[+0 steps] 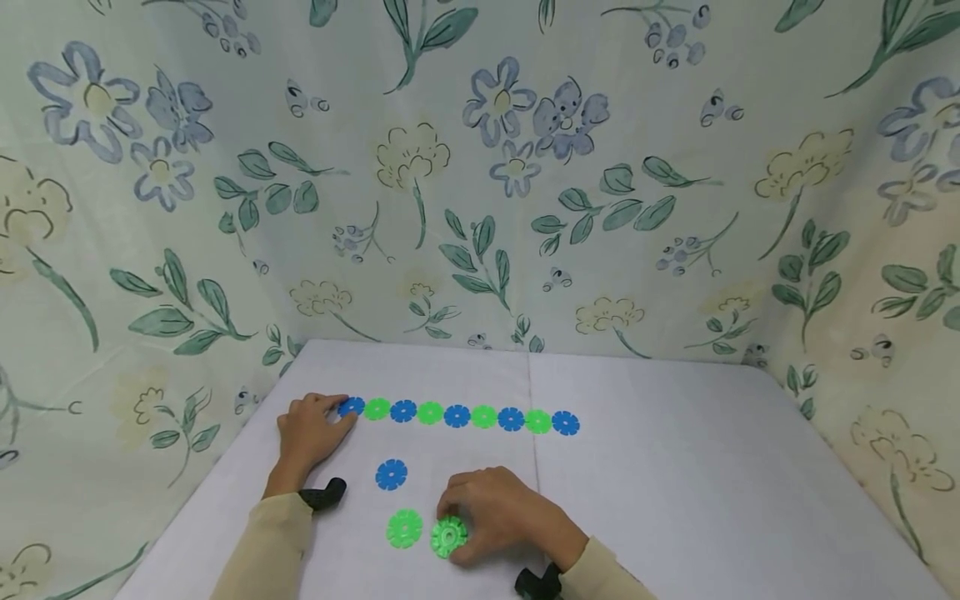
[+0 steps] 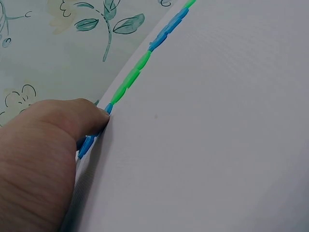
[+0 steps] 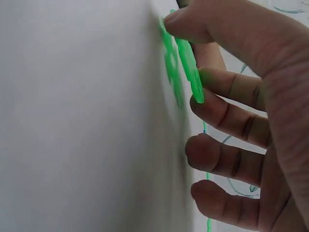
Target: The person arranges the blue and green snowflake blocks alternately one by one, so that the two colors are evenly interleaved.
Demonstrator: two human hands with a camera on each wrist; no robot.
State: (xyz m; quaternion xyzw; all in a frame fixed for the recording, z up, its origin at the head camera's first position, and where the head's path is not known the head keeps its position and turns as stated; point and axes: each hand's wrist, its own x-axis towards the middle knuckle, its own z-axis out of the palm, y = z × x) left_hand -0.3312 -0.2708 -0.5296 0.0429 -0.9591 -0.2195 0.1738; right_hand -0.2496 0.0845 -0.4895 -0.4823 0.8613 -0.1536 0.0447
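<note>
A row of blue and green plastic snowflake discs runs across the white table, the colours alternating. At its left end my left hand (image 1: 309, 431) pinches a blue snowflake disc (image 1: 350, 407) that lies flat; in the left wrist view the thumb (image 2: 89, 116) covers part of it. Nearer to me, my right hand (image 1: 498, 514) holds a green snowflake disc (image 1: 448, 537) between thumb and fingers. The right wrist view shows this held disc (image 3: 190, 67) tilted on edge, close to another green disc (image 3: 171, 63). A loose green disc (image 1: 405, 528) lies just left of it.
A single blue disc (image 1: 391, 474) lies between the row and the loose green disc. The row ends at a blue disc (image 1: 566, 423) on the right. A crease runs down the white tablecloth (image 1: 675, 467). Floral cloth (image 1: 480, 200) hangs behind and beside the table.
</note>
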